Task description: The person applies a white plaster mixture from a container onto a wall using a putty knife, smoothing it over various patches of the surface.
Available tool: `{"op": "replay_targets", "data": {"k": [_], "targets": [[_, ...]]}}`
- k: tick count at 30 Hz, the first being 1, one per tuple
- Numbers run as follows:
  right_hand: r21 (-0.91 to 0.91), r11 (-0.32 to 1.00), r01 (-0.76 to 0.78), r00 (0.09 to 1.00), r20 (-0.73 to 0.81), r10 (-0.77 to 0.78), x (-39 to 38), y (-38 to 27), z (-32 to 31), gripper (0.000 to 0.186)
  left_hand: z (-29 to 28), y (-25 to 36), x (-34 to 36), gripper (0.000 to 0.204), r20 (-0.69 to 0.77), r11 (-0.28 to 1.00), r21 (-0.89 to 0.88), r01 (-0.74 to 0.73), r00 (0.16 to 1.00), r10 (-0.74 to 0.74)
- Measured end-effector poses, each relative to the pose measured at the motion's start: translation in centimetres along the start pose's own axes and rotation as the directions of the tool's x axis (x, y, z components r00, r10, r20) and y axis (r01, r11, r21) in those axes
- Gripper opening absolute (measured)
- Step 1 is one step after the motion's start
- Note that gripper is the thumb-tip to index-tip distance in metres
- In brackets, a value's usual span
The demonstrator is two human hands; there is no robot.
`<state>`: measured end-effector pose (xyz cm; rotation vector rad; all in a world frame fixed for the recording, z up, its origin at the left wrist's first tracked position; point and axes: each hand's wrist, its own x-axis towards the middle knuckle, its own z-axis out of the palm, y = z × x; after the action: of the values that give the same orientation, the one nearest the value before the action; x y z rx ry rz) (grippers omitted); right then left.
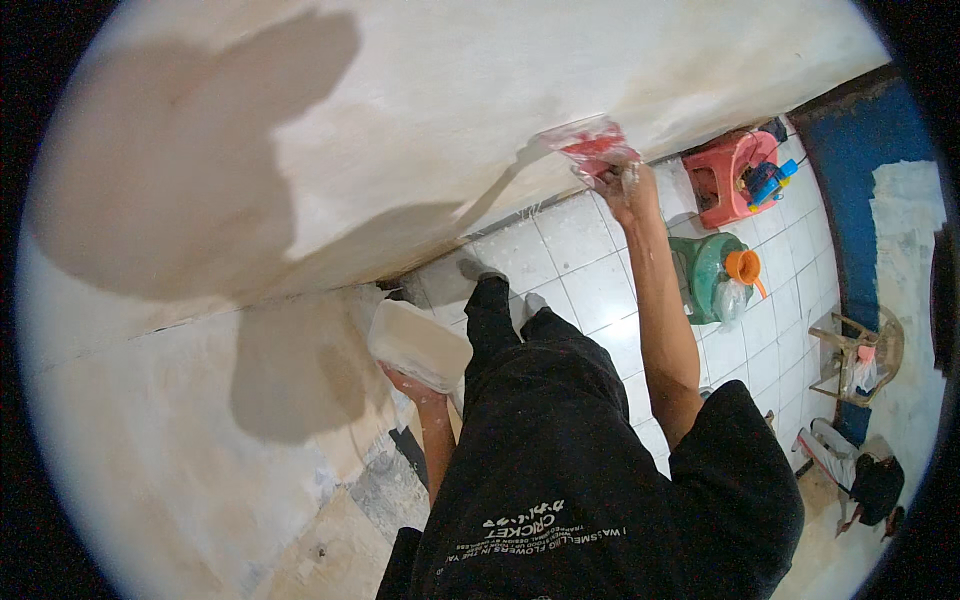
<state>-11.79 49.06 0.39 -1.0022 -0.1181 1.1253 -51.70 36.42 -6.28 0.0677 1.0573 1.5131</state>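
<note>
Just ahead of the right hand [625, 190], which is closed round a red scraper [597, 145], the wall [430, 100] wears a pale, patchy coat, and the blade seems to touch it. Left of that hand and nearer the body, the left hand [408, 384] grips a white tub [420, 345], fingers partly hidden. Much looks coated; brownish patches suggest covering remains, how much cannot be told.
</note>
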Motion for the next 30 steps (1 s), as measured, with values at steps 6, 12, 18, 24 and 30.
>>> {"op": "replay_targets", "data": {"k": [6,12,18,24,30], "targets": [[-0.156,0.971,-0.178,0.972,-0.184,0.149,8.6,5.9,-8.5,0.019,-4.7,0.1,3.0,0.059,0.296,0.935,0.243,-0.258,0.938,0.182],[-0.106,0.985,-0.137,0.988,-0.084,0.129,14.4,8.3,-8.2,0.019,-3.1,0.9,2.6,0.059,0.147,0.985,0.144,-0.092,0.987,0.071],[-0.300,0.941,0.158,0.982,0.150,-0.118,6.7,1.4,-4.7,0.022,-7.6,0.8,3.0,0.068,0.264,1.000,0.001,0.018,0.964,-0.017],[-0.124,0.991,0.045,0.989,-0.137,-0.062,2.9,-1.1,-6.1,0.018,-3.3,0.4,1.1,0.064,0.065,0.985,0.111,-0.129,0.990,0.123],[-0.080,0.996,0.048,0.998,-0.045,-0.052,11.0,1.2,-9.6,0.015,-2.1,0.6,2.4,0.064,0.106,0.996,0.072,-0.056,0.993,0.048]]}}
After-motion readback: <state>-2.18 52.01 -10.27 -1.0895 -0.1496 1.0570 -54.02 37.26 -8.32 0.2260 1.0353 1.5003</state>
